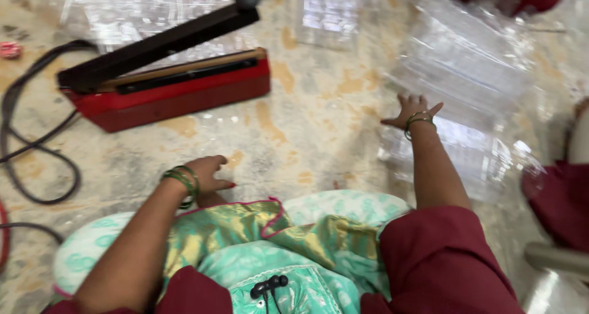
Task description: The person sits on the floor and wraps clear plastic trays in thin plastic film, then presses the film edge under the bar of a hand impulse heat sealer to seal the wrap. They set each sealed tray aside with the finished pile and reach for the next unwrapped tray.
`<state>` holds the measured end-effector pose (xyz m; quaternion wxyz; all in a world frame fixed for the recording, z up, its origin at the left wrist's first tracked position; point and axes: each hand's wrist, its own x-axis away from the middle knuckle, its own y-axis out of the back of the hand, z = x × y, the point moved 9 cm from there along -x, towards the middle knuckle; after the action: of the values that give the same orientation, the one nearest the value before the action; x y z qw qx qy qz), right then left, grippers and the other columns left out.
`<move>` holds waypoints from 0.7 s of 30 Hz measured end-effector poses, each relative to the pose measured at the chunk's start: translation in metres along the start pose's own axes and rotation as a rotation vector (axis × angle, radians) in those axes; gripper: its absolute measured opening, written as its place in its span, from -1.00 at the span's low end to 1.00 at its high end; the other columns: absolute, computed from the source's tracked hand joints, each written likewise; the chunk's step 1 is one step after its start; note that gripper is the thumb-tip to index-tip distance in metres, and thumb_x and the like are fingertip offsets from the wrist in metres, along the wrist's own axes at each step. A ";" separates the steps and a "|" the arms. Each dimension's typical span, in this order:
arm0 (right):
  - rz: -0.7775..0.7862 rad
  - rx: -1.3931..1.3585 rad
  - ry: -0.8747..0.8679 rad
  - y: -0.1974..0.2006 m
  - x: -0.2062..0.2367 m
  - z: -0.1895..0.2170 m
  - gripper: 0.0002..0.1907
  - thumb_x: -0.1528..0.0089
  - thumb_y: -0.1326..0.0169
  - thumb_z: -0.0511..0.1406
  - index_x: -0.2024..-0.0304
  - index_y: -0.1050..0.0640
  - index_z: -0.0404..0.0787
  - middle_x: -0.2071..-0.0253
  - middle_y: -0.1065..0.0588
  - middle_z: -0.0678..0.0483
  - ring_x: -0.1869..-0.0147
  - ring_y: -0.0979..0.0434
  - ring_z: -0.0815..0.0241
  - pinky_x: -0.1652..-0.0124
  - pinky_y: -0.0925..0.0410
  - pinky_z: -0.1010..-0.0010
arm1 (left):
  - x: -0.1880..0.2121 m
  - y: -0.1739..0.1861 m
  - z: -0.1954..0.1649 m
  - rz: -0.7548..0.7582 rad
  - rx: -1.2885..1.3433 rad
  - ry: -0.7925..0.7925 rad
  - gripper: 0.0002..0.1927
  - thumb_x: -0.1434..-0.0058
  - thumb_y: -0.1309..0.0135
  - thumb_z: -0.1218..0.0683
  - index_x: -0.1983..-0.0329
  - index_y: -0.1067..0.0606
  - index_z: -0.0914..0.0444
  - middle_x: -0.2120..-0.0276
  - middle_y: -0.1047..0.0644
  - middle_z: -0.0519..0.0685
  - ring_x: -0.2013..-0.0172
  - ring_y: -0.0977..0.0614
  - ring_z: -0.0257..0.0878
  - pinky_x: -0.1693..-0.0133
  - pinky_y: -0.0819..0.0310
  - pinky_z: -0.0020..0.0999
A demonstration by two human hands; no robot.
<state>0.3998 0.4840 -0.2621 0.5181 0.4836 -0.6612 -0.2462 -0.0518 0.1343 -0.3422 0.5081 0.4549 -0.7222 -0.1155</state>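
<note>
A mottled stone floor (307, 124) in cream with ochre patches fills the view, its surface glossy and blurred by camera motion; the person sits on it, lap covered in mint-green printed cloth with a gold-green drape, sleeves dark maroon.

Largest on the floor is the spread of clear plastic bags (466, 87), a loose, crinkled, shiny heap lying ahead and to the right, its long axis running from the upper middle down toward the right edge; more clear sheets lie blurred along the top. The right hand (412, 110) is by far the nearer one; it reaches forward with the arm straight, fingers spread and palm down, resting at the near left edge of the heap, touching it or just short of it; the blur does not settle which; it grips nothing that shows.

Next in size, the red heat sealer (169, 84) lies ahead and to the left, a long box with a black hinged arm raised, a round knob at its far end, long axis slanting up to the right; a dark cable (37, 142) loops from it along the left edge.

The left hand (207, 174) rests by the knee, fingers curled loosely, empty, well apart from the sealer; green bangles ring both wrists.
</note>
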 end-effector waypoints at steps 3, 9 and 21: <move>-0.050 0.133 0.091 -0.015 0.009 -0.008 0.24 0.12 -0.32 0.31 -0.51 -0.11 0.28 -0.59 0.02 0.14 -0.66 0.16 -0.03 -0.33 0.42 -0.59 | 0.000 0.001 0.008 -0.005 -0.027 0.072 -0.15 -0.04 -0.28 -0.28 -0.33 -0.36 0.17 -0.19 -0.54 0.08 -0.18 -0.58 -0.02 -0.19 -0.46 -0.17; -0.110 0.234 0.134 -0.010 -0.005 0.032 0.13 0.09 -0.35 0.25 -0.45 -0.21 0.22 -0.56 0.01 0.07 -0.61 0.11 -0.08 -0.30 0.40 -0.57 | 0.001 -0.003 0.016 -0.081 -0.077 0.137 -0.20 -0.07 -0.27 -0.26 -0.33 -0.38 0.13 -0.17 -0.56 0.03 -0.17 -0.59 -0.05 -0.19 -0.47 -0.18; -0.124 0.242 0.404 -0.099 0.053 0.026 -0.11 0.07 -0.43 -0.02 -0.29 -0.41 0.09 -0.54 0.02 0.03 -0.60 0.14 -0.08 -0.33 -0.14 0.03 | -0.015 -0.004 0.024 -0.083 -0.113 0.154 -0.17 -0.07 -0.28 -0.25 -0.36 -0.35 0.12 -0.24 -0.51 0.03 -0.22 -0.54 -0.02 -0.22 -0.43 -0.13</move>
<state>0.4137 0.3910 -0.3294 0.5622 0.6211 -0.5378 -0.0947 -0.0682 0.1366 -0.3653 0.5818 0.4628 -0.6537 -0.1417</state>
